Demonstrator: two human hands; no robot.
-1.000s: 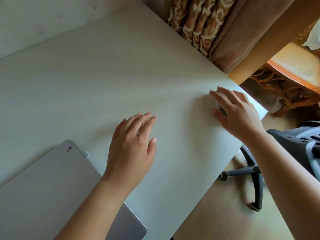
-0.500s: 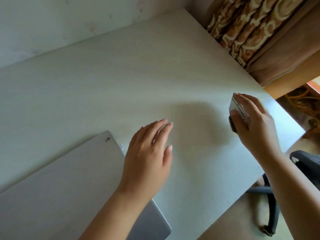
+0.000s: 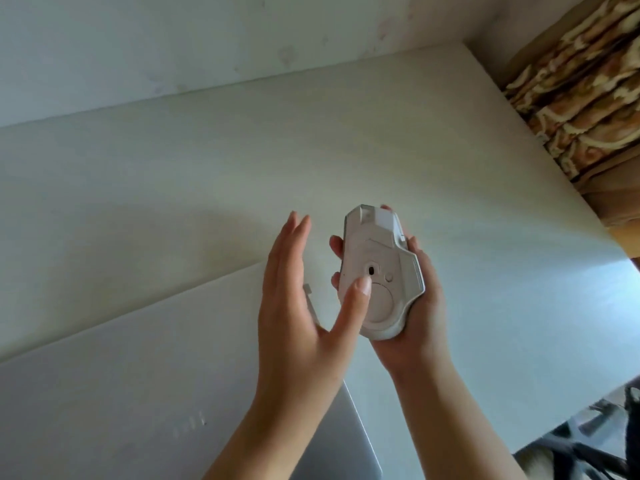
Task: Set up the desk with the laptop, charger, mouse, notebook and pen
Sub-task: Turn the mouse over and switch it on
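A white mouse [image 3: 379,251] is held upside down above the desk, its underside facing me, cradled in my right hand [image 3: 420,317]. My left hand [image 3: 294,299] stands beside it with fingers straight and apart, and its thumb tip touches the mouse's underside near the sensor hole. A closed silver laptop [image 3: 121,375] lies flat on the pale desk [image 3: 173,174] at the lower left, partly under my left forearm. Charger, notebook and pen are not in view.
A white wall runs along the desk's far edge. A patterned brown curtain [image 3: 581,84] hangs at the upper right. Past the desk's right edge, part of a dark office chair [image 3: 595,441] shows at the lower right.
My right hand lifted the mouse from the desk's right edge, turned it underside up and brought it to the middle. My left hand rose off the desk and its thumb met the mouse.
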